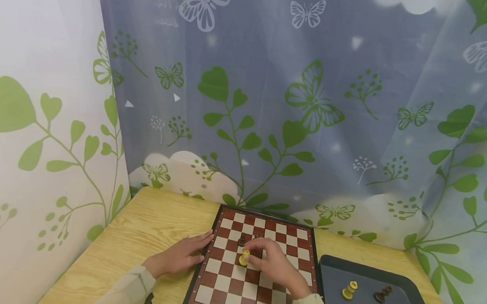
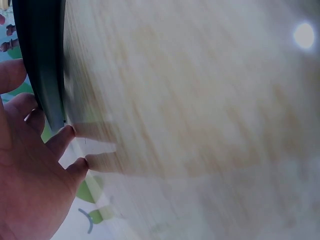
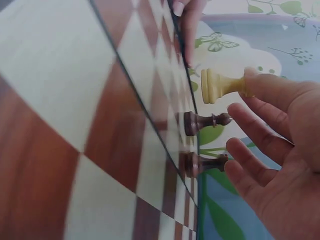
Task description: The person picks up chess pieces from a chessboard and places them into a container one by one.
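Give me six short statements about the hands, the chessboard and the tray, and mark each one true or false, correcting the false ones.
1. The right hand pinches a yellow chess piece. True.
2. The left hand is at the left edge of the chessboard. True.
3. The tray to the right of the chessboard holds a yellow pawn-like piece and a dark piece. True.
4. The left hand grips a chess piece. False: it holds none.
5. Only yellow pieces stand on the chessboard. False: two dark chess pieces stand upright on it.
6. The tray lies on top of the chessboard. False: it is beside it.
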### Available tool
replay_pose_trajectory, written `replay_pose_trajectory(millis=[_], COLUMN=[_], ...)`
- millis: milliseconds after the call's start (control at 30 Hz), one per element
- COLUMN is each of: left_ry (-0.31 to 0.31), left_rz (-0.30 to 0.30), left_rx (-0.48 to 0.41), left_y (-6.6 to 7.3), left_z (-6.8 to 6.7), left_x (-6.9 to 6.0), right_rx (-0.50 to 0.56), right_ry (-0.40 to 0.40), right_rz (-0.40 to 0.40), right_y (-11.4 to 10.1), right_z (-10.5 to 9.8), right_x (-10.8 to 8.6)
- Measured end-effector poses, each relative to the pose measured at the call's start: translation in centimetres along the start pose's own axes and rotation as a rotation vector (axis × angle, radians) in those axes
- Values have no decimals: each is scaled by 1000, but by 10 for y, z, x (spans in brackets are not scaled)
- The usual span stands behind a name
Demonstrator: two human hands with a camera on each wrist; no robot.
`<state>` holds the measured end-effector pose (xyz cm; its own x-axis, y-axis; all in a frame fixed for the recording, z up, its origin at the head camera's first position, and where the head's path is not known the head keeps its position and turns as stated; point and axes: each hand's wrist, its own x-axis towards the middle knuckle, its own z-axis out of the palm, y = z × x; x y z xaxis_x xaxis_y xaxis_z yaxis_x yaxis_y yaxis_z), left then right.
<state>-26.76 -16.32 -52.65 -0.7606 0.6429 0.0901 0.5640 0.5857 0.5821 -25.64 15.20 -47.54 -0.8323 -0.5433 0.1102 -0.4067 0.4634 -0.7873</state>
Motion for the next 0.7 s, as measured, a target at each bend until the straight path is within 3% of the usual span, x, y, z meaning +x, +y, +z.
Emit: replay_pose_trajectory(millis=[267,700], left_ry=[3,11], left_rz=[-8,2], left_rx=[-6,2], left_y=[3,0], left_z=[0,4], left_x=[-1,-1], right_rx=[-18,-48], right_ry=[29,47], right_rz=[-32,9], right_y=[4,3], right_z=[-7,-18], right_x=[-5,-23])
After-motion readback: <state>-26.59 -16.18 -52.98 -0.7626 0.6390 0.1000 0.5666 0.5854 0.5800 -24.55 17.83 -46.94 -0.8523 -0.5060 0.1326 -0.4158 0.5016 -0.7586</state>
